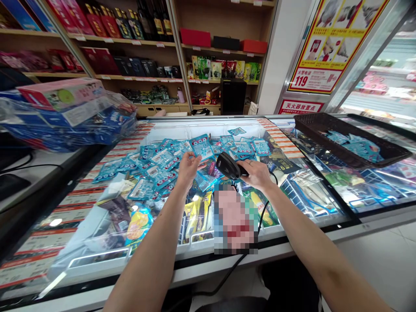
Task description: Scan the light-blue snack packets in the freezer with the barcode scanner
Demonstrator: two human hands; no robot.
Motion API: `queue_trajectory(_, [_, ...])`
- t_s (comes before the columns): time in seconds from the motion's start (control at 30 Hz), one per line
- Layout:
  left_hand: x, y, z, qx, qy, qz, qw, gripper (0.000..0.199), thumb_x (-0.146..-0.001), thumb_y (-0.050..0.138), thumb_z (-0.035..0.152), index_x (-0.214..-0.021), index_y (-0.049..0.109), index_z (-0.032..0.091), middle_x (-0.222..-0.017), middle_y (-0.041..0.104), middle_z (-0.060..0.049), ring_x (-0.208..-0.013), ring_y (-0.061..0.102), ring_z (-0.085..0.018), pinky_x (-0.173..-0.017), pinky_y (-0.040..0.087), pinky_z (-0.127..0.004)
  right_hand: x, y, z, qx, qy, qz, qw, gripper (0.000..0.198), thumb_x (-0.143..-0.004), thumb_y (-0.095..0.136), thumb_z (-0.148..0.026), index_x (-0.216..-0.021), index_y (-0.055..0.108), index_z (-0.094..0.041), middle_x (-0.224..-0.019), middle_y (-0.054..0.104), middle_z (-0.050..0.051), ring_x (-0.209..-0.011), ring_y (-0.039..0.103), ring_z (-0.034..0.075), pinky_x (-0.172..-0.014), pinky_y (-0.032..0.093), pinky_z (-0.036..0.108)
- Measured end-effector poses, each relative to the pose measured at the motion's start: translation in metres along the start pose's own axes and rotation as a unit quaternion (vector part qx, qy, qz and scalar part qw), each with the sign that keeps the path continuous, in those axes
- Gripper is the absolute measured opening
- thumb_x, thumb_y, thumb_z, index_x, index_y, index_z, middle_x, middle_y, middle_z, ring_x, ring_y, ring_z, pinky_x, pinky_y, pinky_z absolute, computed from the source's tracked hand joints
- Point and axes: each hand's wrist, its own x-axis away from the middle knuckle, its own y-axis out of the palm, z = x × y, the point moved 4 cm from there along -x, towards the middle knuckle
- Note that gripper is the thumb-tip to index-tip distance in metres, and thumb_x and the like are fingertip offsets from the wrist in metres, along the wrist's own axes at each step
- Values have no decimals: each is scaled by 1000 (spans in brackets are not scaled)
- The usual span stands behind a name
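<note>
Between the thumb and fingers of my left hand (pixel 190 168) is a small blue packet (pixel 202 147), tilted up above the glass. My right hand (pixel 256 173) is wrapped around the handle of a black barcode scanner (pixel 229 166). Its head points left toward the packet, a short gap away. A black cable (pixel 262 212) runs from the scanner down over the freezer's front edge. Many more blue packets (pixel 160 158) lie loosely heaped on the glass freezer top (pixel 87 229) around and behind both hands.
A dark brown basket (pixel 393 151) with several blue packets stands at the right. Plastic-wrapped boxes (pixel 71 112) are stacked at the left. Frozen goods in yellow wrappers (pixel 193 216) show through the glass. Shelves (pixel 136 41) of bottles and boxes line the back.
</note>
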Motion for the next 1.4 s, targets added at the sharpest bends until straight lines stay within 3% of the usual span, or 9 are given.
queue_trajectory(0.17, [-1, -6, 16, -52, 88, 91, 991, 35, -73, 60, 37, -97, 38, 22, -66, 54, 5, -63, 63, -15, -66, 55, -36, 1, 0, 4, 15, 33, 21, 999, 35, -81, 55, -32, -114, 56, -22, -88, 65, 4, -75, 57, 17, -66, 35, 26])
queue_trajectory(0.3, [0, -32, 34, -155, 153, 204, 955, 37, -78, 53, 41, -106, 41, 19, -72, 55, 2, -63, 60, -13, -66, 54, -34, 2, -3, 8, 22, 55, 24, 998, 36, -81, 55, -30, -117, 56, -22, -89, 65, 4, -78, 58, 18, -66, 36, 26])
queue_trajectory(0.47, [8, -69, 47, -343, 153, 357, 855, 40, -82, 46, 35, -116, 44, 13, -93, 57, -9, -83, 58, -20, -83, 47, -42, 1, -6, 11, 33, 86, 34, 995, 36, -80, 55, -28, -115, 56, -24, -89, 65, 3, -80, 58, 18, -67, 36, 26])
queue_trajectory(0.6, [20, -60, 56, -482, 163, 390, 768, 62, -75, 56, 35, -128, 38, 9, -130, 40, -21, -123, 36, -33, -103, 27, -51, 2, -6, 13, 38, 111, 46, 992, 34, -81, 54, -32, -113, 57, -24, -90, 65, 3, -78, 58, 18, -67, 35, 26])
queue_trajectory(0.7, [23, -43, 54, -563, 172, 306, 748, 64, -77, 53, 38, -134, 34, 15, -144, 26, -18, -133, 20, -35, -106, 12, -59, 2, -7, 14, 44, 120, 46, 991, 33, -82, 53, -34, -112, 58, -22, -89, 65, 4, -78, 58, 18, -67, 35, 26])
queue_trajectory(0.8, [20, -31, 41, -628, 174, 164, 741, 41, -81, 47, 36, -120, 51, 23, -138, 40, -11, -133, 22, -31, -105, -4, -62, 3, -7, 16, 52, 131, 49, 989, 33, -83, 51, -36, -113, 58, -22, -86, 65, 4, -77, 58, 18, -67, 35, 25])
queue_trajectory(0.9, [19, -27, 34, -653, 182, 119, 725, 30, -85, 41, 34, -102, 62, 23, -129, 49, -11, -132, 26, -30, -103, -9, -62, 3, -8, 20, 57, 153, 59, 985, 35, -84, 50, -38, -114, 58, -21, -88, 66, 5, -77, 58, 18, -67, 35, 25])
queue_trajectory(1.17, [24, 10, 39, -613, 240, 84, 748, 34, -86, 38, 41, -100, 64, 23, -116, 57, -9, -116, 43, -27, -105, 18, -50, 4, -8, 26, 49, 196, 70, 977, 36, -82, 52, -39, -114, 57, -22, -93, 66, 4, -79, 60, 18, -67, 37, 25])
queue_trajectory(1.4, [19, 36, 17, -577, 154, -56, 800, 46, -82, 37, 58, -93, 68, 26, -99, 62, -7, -101, 51, -25, -90, 36, -40, 3, -6, 26, 44, 204, 54, 977, 36, -82, 53, -39, -114, 57, -24, -92, 66, 4, -79, 60, 18, -68, 37, 25])
